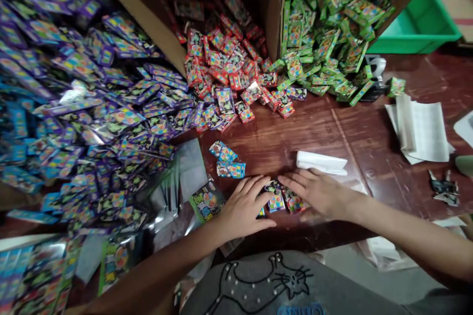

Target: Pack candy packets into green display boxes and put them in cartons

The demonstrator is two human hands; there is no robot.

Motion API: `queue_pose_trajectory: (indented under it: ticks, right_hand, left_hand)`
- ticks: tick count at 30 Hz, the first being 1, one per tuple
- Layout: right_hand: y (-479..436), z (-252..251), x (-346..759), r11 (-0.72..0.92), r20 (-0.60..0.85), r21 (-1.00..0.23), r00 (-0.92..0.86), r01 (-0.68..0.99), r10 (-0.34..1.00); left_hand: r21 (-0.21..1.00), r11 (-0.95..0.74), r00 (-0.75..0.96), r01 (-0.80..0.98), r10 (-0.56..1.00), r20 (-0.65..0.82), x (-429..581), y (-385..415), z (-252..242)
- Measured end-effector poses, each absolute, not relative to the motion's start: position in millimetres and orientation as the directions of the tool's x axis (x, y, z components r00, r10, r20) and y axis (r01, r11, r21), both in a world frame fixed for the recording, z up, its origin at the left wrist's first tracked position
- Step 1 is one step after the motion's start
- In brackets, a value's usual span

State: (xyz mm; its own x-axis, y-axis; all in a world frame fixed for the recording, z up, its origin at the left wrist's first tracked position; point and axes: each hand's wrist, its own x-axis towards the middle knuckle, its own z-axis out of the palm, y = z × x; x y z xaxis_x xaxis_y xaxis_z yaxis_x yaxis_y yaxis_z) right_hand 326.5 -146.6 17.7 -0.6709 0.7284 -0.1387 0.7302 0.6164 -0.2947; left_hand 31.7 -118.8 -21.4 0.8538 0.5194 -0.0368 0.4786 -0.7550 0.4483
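Near the table's front edge, my left hand lies with fingers and thumb spread. It covers part of a small row of packets, and a bit of one shows below its fingers. In the middle of the row is a purple packet, and to its right a red packet. My right hand rests on the row's right end, fingers stretched out over the red packet. Its thumb is partly hidden. Just beyond my left fingers lie two blue packets. A clear plastic bag with a green printed label sits left of my left hand.
Heaps of purple packets, red packets and green packets spill from cardboard boxes. Folded white paper lies beyond my right hand. To the right are more paper sheets, keys and a green bin.
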Motion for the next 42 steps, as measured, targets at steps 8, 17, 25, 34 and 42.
queue_pose_trajectory:
  ticks: [8, 17, 25, 34, 42]
  right_hand:
    - [73.8, 21.0, 381.2, 0.292, 0.196, -0.076, -0.273, 0.953, 0.942]
    - [72.3, 25.3, 402.2, 0.373, 0.203, -0.106, -0.347, 0.922, 0.916]
    - [-190.8, 32.7, 371.0, 0.739, 0.247, -0.004, -0.715, 0.674, 0.654]
    - [-201.5, -21.4, 344.7, 0.717, 0.195, -0.160, -0.691, 0.678, 0.696]
    - [-147.2, -48.3, 260.0, 0.767, 0.088, -0.325, -0.790, 0.553, 0.607]
  left_hand:
    - [0.363, -0.773, 0.834, 0.520, 0.552, -0.021, 50.3, -126.7, -26.7]
    - [0.337, -0.812, 0.870, 0.477, 0.491, -0.048, 69.8, -131.3, -31.7]
    - [0.278, -0.879, 0.921, 0.388, 0.362, -0.141, -54.7, -108.0, 14.8]
    - [0.257, -0.932, 0.949, 0.257, 0.192, -0.251, -75.9, -128.1, 9.9]
    - [0.160, -0.820, 0.834, 0.550, 0.530, -0.154, -76.4, -172.2, 27.4]
